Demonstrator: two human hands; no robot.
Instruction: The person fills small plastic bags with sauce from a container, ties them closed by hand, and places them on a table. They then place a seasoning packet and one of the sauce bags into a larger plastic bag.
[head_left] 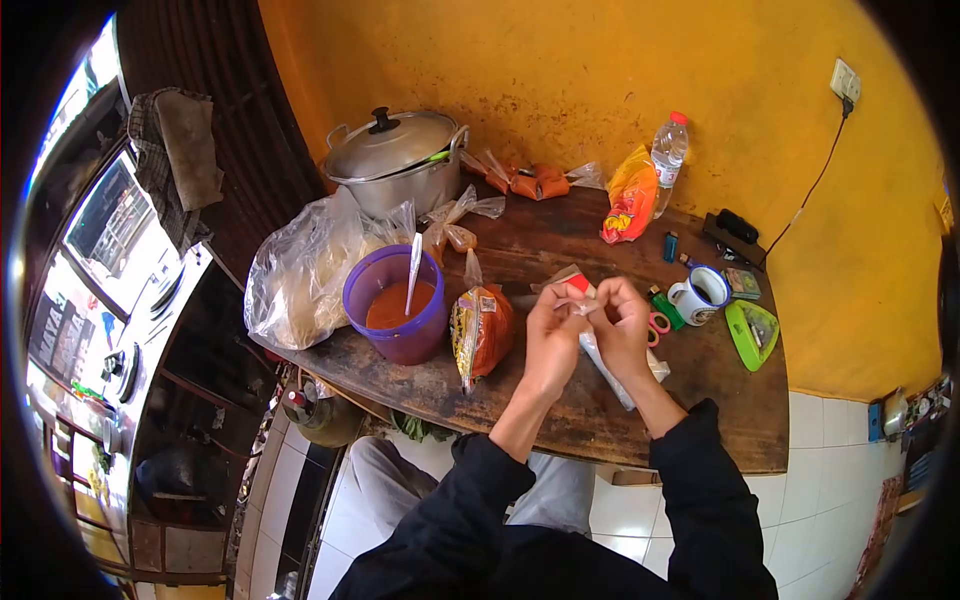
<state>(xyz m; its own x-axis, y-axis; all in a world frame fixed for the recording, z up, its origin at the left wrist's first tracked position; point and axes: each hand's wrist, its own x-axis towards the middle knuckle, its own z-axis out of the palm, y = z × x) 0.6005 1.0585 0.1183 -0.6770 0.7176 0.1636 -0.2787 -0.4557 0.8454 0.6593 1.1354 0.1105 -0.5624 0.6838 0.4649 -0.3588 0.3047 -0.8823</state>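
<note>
A piece of clear plastic [577,308] is pinched above the wooden table [720,425] by the left hand [550,350] and right hand [625,335], thumbs and forefingers closed on it; for further handling, a light two-handed grip seems called for. One lidded pot [405,188], one purple bucket [412,343], one spoon [414,268], one mug [692,304] and one water bottle [667,153] are counted.

Pot [400,192], metal, two-handled, lidded; rear of the wooden tabletop [700,410]. Bottle [669,152], clear, red-capped, upright near the yellow wall [560,60]. Lighter [671,247], blue, in front of the bottle. Mug [690,304], white, blue-rimmed. Triangular tray [743,343], bright green, beside the mug. Wall socket [845,78], white, with black cord [812,190] hanging down. Cloths [185,150], draped at far left. Gas cylinder [332,422], greenish, on the floor.
</note>
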